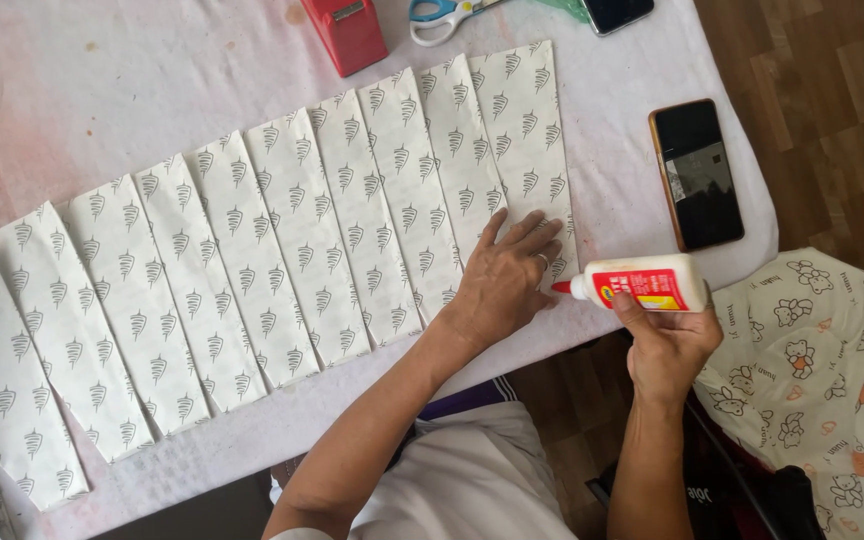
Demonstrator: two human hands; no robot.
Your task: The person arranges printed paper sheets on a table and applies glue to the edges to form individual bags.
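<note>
Several white paper strips (pixel 282 230) printed with small grey leaf marks lie side by side, overlapping, across the table. My left hand (pixel 507 280) presses flat on the lower end of the rightmost strip (pixel 527 140). My right hand (pixel 667 345) grips a white glue bottle (pixel 647 283) with a red label, held sideways. Its red nozzle points left and sits at the strip's lower right edge, close to my left fingers.
A pale pink-stained cloth (pixel 102 80) covers the table. A phone with an orange case (pixel 697 172) lies at the right edge, another phone (pixel 617 12) at the top. A red tape dispenser (pixel 350 32) and blue-handled scissors (pixel 442 15) sit at the far side. A cartoon-print fabric (pixel 822 360) is at right.
</note>
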